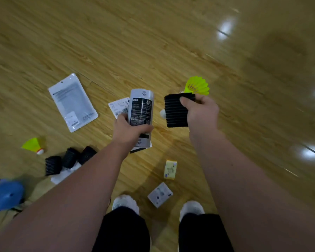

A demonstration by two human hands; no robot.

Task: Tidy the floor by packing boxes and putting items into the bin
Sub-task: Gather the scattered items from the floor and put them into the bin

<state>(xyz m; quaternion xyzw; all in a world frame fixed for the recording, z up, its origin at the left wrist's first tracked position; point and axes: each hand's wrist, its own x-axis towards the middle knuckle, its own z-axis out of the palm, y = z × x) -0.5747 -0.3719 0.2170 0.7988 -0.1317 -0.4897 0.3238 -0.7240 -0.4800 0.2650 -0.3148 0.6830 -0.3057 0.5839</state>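
The grey product box (141, 110) was held above the wooden floor (153, 42) in the left hand (128, 130), whose fingers wrapped its lower half. Just to its right, and apart from it, the right hand (202, 110) pinched a black ribbed band (175, 113) by its upper edge, thumb across the front. The step looked like slipping the band into the box, though whether the box's far end was open was hard to tell from this angle. Done well, the band would be folded narrower than the box mouth and fed in lengthwise, with the left hand bracing the box. Around them on the floor lay a yellow shuttlecock (198, 86), a leaflet (119, 107), a white pouch (73, 102), black comb guards (70, 158) and a small yellow box (170, 169).
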